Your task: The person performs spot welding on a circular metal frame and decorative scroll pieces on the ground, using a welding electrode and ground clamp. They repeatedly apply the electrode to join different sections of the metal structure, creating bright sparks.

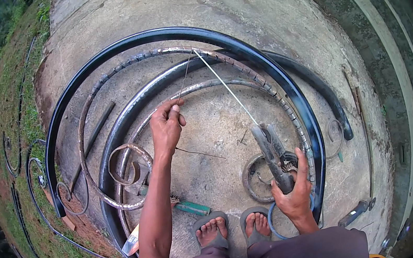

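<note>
My right hand (295, 198) grips a dark welding electrode holder (274, 156), closed around its handle. A long pale welding rod (227, 86) slants up and left from its jaws; its tip meets or nearly meets a notched metal ring (126, 63) at the top of the curve. In a pinch of thumb and fingers, my left hand (166, 126) holds a thin brown wire (186, 76), whose far end rises to about the same spot. Around the notched ring curves a dark outer metal hoop (161, 32). A second dark hoop (134, 99) and a thinner inner ring (200, 86) lie within.
Small metal scrolls (130, 163) lie under my left forearm and beside the holder. A green brush-like tool (192, 208) rests near my sandalled feet (211, 229). A dark handled tool (354, 213) lies at right on the concrete (273, 3). Grass (9, 114) borders the left side.
</note>
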{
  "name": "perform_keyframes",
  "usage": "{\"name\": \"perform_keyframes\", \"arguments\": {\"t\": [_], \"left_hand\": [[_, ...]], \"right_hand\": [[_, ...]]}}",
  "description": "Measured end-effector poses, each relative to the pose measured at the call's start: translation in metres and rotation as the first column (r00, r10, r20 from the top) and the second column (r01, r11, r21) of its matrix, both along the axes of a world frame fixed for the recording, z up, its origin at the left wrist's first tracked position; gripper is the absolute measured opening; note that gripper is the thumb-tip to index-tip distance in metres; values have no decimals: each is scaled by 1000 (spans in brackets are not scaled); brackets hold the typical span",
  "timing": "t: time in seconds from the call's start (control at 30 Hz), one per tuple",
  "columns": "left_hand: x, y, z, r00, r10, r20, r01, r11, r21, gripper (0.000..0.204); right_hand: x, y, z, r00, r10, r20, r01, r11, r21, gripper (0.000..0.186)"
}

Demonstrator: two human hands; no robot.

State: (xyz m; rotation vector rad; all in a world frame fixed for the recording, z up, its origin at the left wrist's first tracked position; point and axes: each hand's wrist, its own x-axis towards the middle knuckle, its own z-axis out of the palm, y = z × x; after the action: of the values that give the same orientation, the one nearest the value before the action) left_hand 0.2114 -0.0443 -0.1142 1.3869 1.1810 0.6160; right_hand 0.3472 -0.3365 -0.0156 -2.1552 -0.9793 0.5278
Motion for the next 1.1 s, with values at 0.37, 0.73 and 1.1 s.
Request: {"name": "perform_keyframes", "arguments": {"t": [0.37, 0.73, 1.1], "left_hand": [[2, -1, 3, 999, 45, 4, -45, 998, -34, 23], [-2, 1, -5, 998, 26, 50, -24, 999, -33, 22], [1, -1, 1, 1000, 10, -17, -10, 1000, 29, 24]], "right_hand": [[0, -3, -4, 1000, -5, -20, 5, 1000, 10, 95], [-1, 3, -3, 1000, 6, 20, -7, 999, 43, 95], [1, -3, -8, 1000, -23, 21, 22, 999, 41, 94]]}}
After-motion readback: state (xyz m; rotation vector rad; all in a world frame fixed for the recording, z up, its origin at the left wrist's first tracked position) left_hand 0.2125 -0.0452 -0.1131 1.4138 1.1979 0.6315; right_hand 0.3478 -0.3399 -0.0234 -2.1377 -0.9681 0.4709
